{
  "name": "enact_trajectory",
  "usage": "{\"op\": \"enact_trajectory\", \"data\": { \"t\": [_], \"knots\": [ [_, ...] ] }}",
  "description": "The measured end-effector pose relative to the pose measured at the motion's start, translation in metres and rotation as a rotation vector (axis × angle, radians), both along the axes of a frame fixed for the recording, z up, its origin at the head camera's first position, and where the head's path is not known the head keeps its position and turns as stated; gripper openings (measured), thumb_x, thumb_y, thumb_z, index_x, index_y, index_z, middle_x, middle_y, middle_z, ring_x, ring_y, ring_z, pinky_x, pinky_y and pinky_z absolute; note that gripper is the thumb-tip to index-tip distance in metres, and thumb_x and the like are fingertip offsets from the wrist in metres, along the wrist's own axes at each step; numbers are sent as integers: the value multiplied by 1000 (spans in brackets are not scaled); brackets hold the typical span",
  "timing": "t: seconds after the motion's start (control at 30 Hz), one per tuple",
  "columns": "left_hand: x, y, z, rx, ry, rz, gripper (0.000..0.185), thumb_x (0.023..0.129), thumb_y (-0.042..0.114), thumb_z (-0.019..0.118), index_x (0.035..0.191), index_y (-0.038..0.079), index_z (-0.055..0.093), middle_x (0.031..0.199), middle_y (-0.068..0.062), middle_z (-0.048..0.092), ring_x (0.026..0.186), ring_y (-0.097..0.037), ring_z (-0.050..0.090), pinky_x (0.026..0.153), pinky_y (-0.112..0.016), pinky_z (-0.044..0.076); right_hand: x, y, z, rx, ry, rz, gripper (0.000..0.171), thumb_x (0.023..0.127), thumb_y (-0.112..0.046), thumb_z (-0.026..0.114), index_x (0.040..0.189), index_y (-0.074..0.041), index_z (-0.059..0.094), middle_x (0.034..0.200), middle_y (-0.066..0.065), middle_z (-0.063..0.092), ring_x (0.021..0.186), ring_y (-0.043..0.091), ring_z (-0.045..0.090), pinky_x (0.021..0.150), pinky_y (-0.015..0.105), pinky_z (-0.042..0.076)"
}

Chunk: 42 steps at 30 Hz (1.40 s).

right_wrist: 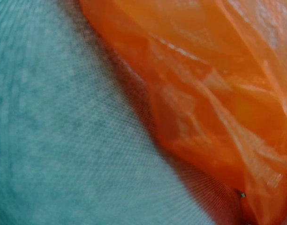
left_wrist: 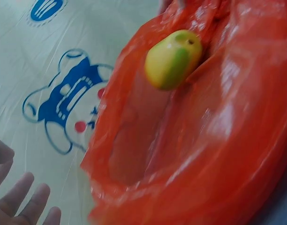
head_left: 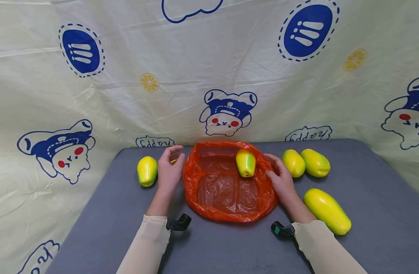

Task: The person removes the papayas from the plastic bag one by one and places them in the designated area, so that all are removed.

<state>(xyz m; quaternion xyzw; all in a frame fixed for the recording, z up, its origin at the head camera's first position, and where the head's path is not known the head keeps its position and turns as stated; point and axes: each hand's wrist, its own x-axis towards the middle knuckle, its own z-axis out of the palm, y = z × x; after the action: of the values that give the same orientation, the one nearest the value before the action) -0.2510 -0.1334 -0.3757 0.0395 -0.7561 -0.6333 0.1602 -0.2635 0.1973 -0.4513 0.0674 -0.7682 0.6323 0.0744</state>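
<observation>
A red plastic bag (head_left: 214,213) lies with its mouth spread wide on the table. One yellow-green papaya (head_left: 246,163) is inside its opening, towards the far right wall; the left wrist view also shows this papaya (left_wrist: 174,61). My right hand (head_left: 282,179) grips the bag's right rim between thumb and fingers. Just off the left rim, my left hand (head_left: 170,167) is raised with loosely bent fingers and holds nothing. Bag film (right_wrist: 214,108) fills much of the right wrist view.
Left of my left hand stands a papaya (head_left: 147,171), and a bit of yellow shows behind that hand. Two papayas (head_left: 293,163) (head_left: 315,163) lie beyond my right hand, with a longer one (head_left: 327,211) beside the right forearm. A printed cloth (head_left: 182,110) hangs behind the grey table (head_left: 226,251).
</observation>
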Motion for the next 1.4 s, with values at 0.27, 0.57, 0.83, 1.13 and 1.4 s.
{"op": "enact_trajectory", "data": {
  "t": [0.27, 0.57, 0.83, 1.13, 1.4],
  "knots": [
    [-2, 37, 5, -99, -40, -201, 33, 97, 19, 63, 130, 18, 58, 136, -7, 57, 122, -27, 57, 102, -47, 53, 2, 0, 1, -19, -25, -19, 53, 101, -4, 45, 152, -16, 39, 149, 13, 46, 123, 14, 48, 89, 6, 46],
    [-3, 68, 2, -157, -93, -315, 37, 96, 24, 65, 132, 22, 55, 141, -7, 52, 126, -28, 54, 103, -47, 51, 1, 2, -1, -3, -31, -16, 51, 101, -5, 45, 151, -16, 39, 149, 13, 46, 124, 16, 48, 90, 6, 47],
    [-8, 93, -6, -158, -161, -348, 39, 95, 24, 65, 132, 21, 53, 142, -7, 48, 127, -30, 53, 102, -47, 52, 3, 2, -1, -13, -60, -16, 52, 101, -6, 45, 152, -18, 38, 150, 13, 45, 122, 14, 49, 88, 8, 49],
    [-15, 117, -20, -100, -235, -354, 39, 95, 27, 67, 131, 25, 52, 144, -7, 46, 130, -31, 50, 104, -47, 50, 3, 1, 0, -18, -58, 2, 54, 101, -6, 46, 153, -19, 37, 152, 12, 44, 130, 24, 46, 88, 7, 48],
    [-23, 131, -30, -32, -264, -314, 37, 95, 24, 67, 129, 22, 55, 146, -8, 44, 133, -31, 44, 110, -47, 46, 0, 2, -2, 0, -50, -4, 52, 100, -6, 46, 151, -18, 39, 152, 12, 45, 128, 20, 48, 89, 8, 48]
  ]
}}
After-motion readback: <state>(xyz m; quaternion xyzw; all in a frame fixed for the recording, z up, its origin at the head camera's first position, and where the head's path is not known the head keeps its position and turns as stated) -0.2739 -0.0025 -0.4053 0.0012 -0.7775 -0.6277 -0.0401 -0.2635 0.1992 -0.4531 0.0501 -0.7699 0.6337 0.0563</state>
